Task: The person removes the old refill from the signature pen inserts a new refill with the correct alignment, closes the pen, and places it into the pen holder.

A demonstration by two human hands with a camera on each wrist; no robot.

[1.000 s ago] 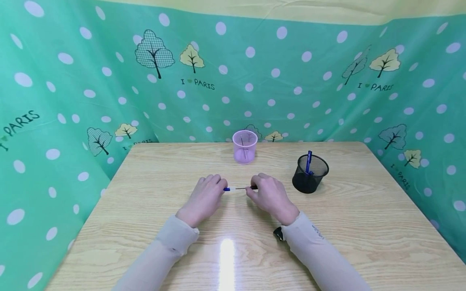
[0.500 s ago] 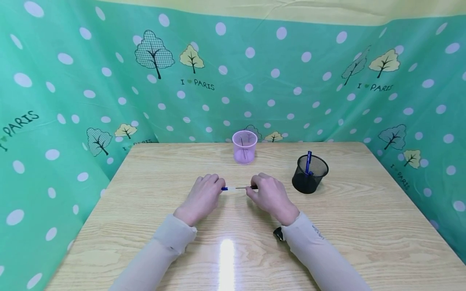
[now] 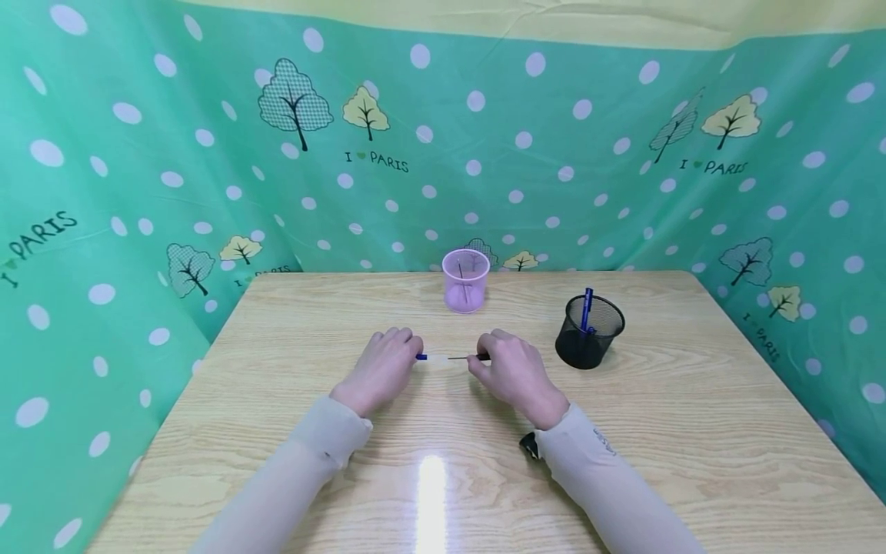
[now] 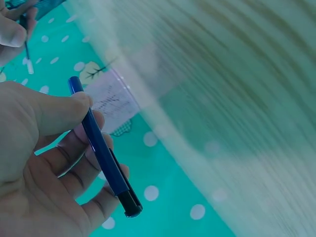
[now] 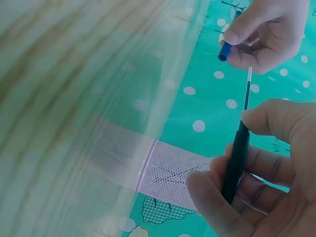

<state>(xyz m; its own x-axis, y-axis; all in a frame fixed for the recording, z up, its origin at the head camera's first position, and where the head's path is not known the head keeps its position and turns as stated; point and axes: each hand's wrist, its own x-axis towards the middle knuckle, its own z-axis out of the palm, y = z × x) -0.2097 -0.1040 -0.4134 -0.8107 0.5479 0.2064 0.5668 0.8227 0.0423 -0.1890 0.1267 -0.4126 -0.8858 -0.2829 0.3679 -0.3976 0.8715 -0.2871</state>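
Observation:
My left hand (image 3: 383, 368) pinches the blue barrel of a pen (image 4: 103, 150) between thumb and fingers; a black clip end sits at its far end. My right hand (image 3: 511, 371) grips the pen's black ribbed front section (image 5: 237, 157). Out of that section sticks a thin refill (image 5: 247, 94), dark along its length with a whitish end. In the head view the refill points left at the barrel's near end, with a gap between them. Both parts are held roughly level and in line above the table.
Behind the hands stands a lilac mesh pen cup (image 3: 465, 296) with thin dark sticks inside. To the right is a black mesh pen cup (image 3: 581, 350) holding a blue pen (image 3: 587, 308). The wooden table (image 3: 657, 431) meets a green dotted curtain (image 3: 484, 185) behind.
My left hand has moved a little to the left with the blue barrel, widening the space from the refill. The right hand stays in place.

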